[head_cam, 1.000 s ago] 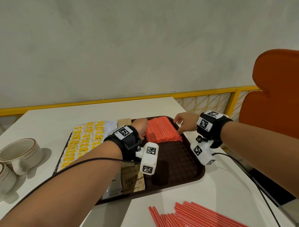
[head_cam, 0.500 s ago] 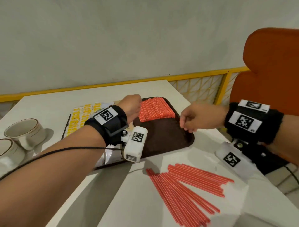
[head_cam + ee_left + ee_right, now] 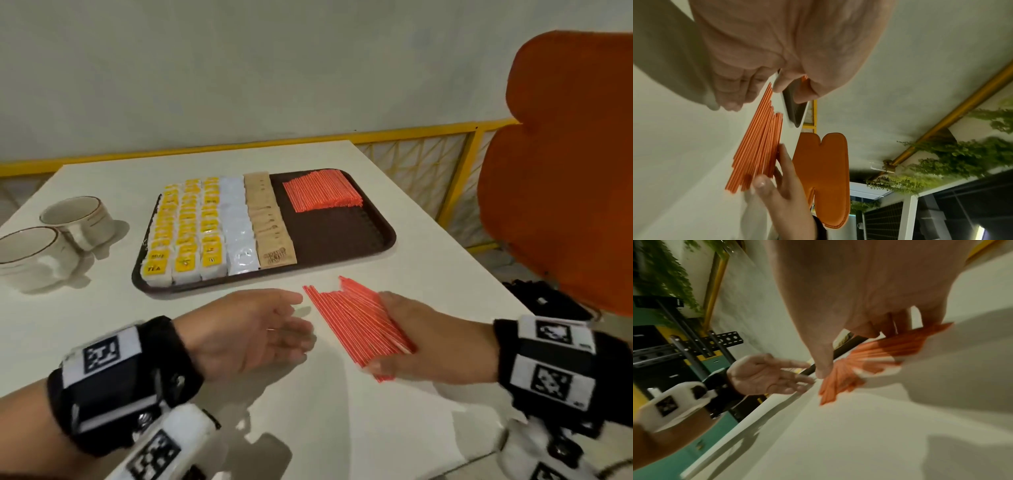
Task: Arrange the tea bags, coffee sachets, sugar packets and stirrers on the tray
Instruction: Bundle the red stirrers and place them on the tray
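On the brown tray (image 3: 335, 236) lie rows of yellow tea bags (image 3: 186, 233), white sachets (image 3: 239, 233) and brown sachets (image 3: 270, 226). A neat stack of red stirrers (image 3: 322, 190) fills its far right corner. In front of the tray a loose bundle of red stirrers (image 3: 349, 315) lies fanned on the white table. My right hand (image 3: 397, 332) grips the bundle's near end, thumb on one side and fingers on the other (image 3: 774, 177). My left hand (image 3: 294, 318) hovers just left of the bundle, palm toward it, fingers straight, holding nothing.
Two cream cups (image 3: 77, 219) (image 3: 30, 253) stand on the table left of the tray. An orange chair back (image 3: 561, 171) rises at the right, close to the table's edge. A yellow railing (image 3: 411, 132) runs behind the table.
Both hands have come back from the stirrer stack on the tray to the near table. The right hand has taken hold of the loose stirrers, and the left has opened beside them.
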The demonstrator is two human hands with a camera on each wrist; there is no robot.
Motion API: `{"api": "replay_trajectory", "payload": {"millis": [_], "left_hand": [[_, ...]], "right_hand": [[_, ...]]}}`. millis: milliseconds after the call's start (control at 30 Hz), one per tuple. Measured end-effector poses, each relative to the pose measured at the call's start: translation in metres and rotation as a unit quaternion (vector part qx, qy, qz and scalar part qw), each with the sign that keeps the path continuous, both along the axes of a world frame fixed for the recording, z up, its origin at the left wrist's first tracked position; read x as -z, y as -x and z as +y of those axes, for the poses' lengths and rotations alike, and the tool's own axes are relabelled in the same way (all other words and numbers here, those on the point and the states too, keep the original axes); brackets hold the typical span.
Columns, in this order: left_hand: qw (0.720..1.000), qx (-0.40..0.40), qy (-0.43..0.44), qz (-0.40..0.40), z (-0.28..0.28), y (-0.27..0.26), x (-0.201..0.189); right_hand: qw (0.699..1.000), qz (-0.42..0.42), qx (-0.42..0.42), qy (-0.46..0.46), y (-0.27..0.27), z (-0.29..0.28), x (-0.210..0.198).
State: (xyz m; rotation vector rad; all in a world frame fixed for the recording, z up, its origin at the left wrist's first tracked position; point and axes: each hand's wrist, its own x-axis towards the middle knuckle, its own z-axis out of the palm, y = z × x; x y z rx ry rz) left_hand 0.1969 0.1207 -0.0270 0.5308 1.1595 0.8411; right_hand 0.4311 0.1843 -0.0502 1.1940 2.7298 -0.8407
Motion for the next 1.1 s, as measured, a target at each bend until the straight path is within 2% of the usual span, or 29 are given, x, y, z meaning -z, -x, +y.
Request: {"api": "replay_trajectory", "payload": {"millis": [167, 367, 500, 667, 833, 967, 1033, 1100], "left_hand": [[0.999, 0.044, -0.002, 0.002, 0.002, -0.015, 0.005], [0.998, 0.023, -0.028, 0.041, 0.002, -0.004, 0.006], [0.976, 0.074, -0.103, 0.175, 0.004, 0.011, -0.007], [0.950, 0.011, -0.182, 0.252, 0.015, 0.023, -0.028], [0.943, -0.050, -0.222, 0.244, 0.025, 0.021, -0.032], [0.934, -0.077, -0.249, 0.243, 0.029, 0.016, -0.025], [0.927, -0.093, -0.274, 0.237, 0.030, 0.015, -0.025], [0.916, -0.115, -0.310, 0.226, 0.034, 0.011, -0.030]], "right_hand": [[0.998, -0.028, 0.008, -0.053, 0.037, -0.014, 0.018], [0.996, -0.033, 0.035, -0.075, 0.050, 0.003, 0.012], [0.994, -0.088, 0.017, -0.065, 0.058, 0.017, 0.003], [0.988, -0.132, -0.006, -0.083, 0.067, 0.022, 0.002], [0.980, -0.163, -0.006, -0.118, 0.077, 0.025, 0.010], [0.992, -0.100, -0.019, -0.077, 0.077, 0.037, -0.010], [0.999, 0.027, 0.020, -0.009, 0.075, 0.040, -0.026], [0.982, 0.174, 0.050, 0.049, 0.076, 0.039, -0.035]]}}
